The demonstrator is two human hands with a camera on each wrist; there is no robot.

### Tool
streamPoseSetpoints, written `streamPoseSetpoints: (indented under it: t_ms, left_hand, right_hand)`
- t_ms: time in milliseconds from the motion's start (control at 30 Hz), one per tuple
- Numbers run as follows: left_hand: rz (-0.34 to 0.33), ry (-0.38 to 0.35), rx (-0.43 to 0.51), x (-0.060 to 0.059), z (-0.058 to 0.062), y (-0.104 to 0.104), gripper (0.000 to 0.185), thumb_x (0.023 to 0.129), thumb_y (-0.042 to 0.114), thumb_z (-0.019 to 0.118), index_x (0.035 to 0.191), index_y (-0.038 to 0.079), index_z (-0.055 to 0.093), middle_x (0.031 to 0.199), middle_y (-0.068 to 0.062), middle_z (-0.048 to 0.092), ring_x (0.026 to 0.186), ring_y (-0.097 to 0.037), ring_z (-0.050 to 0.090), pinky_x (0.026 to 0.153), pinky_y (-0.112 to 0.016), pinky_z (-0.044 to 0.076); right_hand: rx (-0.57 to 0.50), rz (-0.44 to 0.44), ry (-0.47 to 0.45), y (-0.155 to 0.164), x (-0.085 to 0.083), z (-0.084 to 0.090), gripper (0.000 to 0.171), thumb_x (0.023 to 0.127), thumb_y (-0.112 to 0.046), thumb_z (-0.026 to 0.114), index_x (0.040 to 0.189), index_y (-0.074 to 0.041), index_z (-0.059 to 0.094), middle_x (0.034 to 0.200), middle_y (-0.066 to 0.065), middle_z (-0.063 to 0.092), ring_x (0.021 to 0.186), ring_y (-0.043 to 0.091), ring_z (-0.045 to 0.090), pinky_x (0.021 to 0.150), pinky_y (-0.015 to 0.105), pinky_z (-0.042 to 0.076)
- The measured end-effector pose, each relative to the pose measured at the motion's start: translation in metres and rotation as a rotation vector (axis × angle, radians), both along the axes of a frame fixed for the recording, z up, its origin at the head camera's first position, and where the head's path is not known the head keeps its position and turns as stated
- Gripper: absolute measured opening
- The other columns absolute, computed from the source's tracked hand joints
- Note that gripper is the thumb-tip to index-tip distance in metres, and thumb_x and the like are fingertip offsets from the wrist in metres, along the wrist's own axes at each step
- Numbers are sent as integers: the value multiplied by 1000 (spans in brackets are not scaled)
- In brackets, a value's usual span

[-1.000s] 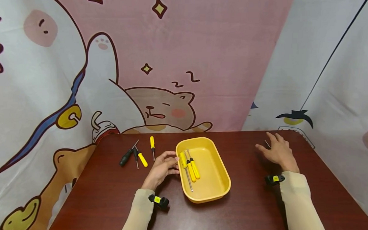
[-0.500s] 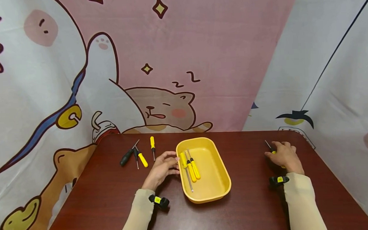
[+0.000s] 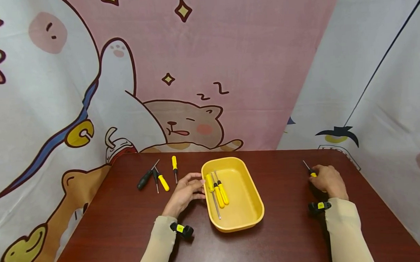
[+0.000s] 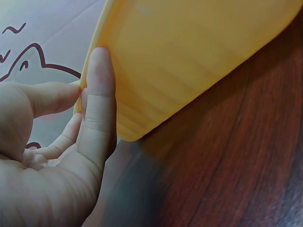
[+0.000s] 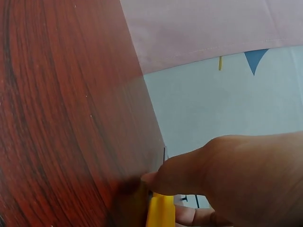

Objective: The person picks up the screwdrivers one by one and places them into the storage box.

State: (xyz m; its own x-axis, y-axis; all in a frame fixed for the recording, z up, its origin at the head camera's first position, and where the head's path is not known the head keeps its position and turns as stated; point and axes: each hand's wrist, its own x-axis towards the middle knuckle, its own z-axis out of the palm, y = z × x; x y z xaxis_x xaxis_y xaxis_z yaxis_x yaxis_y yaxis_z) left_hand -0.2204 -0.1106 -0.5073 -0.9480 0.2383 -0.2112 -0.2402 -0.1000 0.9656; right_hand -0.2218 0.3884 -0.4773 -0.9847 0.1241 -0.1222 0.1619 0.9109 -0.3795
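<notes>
the left hand (image 3: 184,192) lies low with its fingers (image 4: 97,109) nearly straight, the thumb set a little apart from them, and the fingertips press flat against a yellow wall. its forearm, in a pale sleeve with a black and yellow band at the wrist, runs back toward the body. the right hand (image 3: 328,181) is curled, knuckles up, its grip closed around a yellow handle. its sleeve and wrist band are the same.
</notes>
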Motion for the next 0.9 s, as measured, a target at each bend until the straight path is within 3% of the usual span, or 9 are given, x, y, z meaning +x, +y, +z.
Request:
streamPoseSetpoints:
  t_ms: [333, 900]
  left_hand:
    - [4, -7, -3, 0, -1, 0, 47, 99, 15, 68, 140, 2, 49, 104, -15, 68, 81, -19, 68, 72, -35, 65]
    - [-2, 6, 3, 0, -2, -1, 47, 100, 16, 67, 140, 1, 48, 107, -18, 68, 81, -19, 68, 73, -36, 65]
  right_hand:
    - [-37, -50, -52, 1, 0, -1, 56, 93, -17, 66, 138, 12, 48, 119, 38, 57, 85, 39, 56, 68, 44, 52]
    - [-35, -76, -25, 4, -2, -5, 56, 92, -22, 64, 136, 10, 50, 119, 36, 59, 84, 38, 57, 67, 43, 49]
